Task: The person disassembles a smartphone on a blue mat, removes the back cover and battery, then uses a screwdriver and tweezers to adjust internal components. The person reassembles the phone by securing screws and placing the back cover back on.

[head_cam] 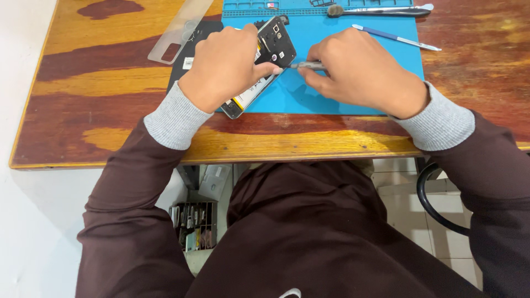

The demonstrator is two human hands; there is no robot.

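Dark brown sleeves with grey ribbed cuffs (175, 117) reach over the near edge of the wooden table (110, 83). The left hand (223, 66) clasps an opened black smartphone (274, 45) at the blue mat's (353, 91) near-left corner; the right hand (356, 72) pinches a slim metal screwdriver (307, 65) against it.

A small white rectangular label (188, 63) sits on the black panel (187, 52) left of the hands; a white-and-yellow label (249, 94) covers the opened phone's battery (255, 88); no packages, signs or lit screens show.
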